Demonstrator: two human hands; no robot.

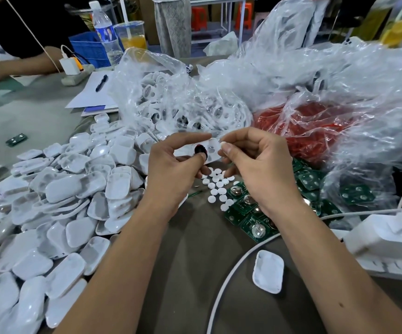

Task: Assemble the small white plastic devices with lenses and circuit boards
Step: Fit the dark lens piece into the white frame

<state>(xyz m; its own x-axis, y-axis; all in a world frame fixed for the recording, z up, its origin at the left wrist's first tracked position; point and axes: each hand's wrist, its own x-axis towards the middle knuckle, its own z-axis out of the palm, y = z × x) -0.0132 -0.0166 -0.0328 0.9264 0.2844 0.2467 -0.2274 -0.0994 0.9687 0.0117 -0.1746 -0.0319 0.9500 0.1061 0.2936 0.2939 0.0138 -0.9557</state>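
Both hands, left hand (171,169) and right hand (257,169), are pinching a white shell (210,150) above the grey worktop (195,249), beside heaped shells (58,206), with green circuit boards (248,213) and plastic bags (291,80) crowding nearby.

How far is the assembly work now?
Done: apparently, a big pile of white shells. In hand: the left hand and right hand hold one white housing. Left: many green circuit boards, loose white discs, bagged parts.
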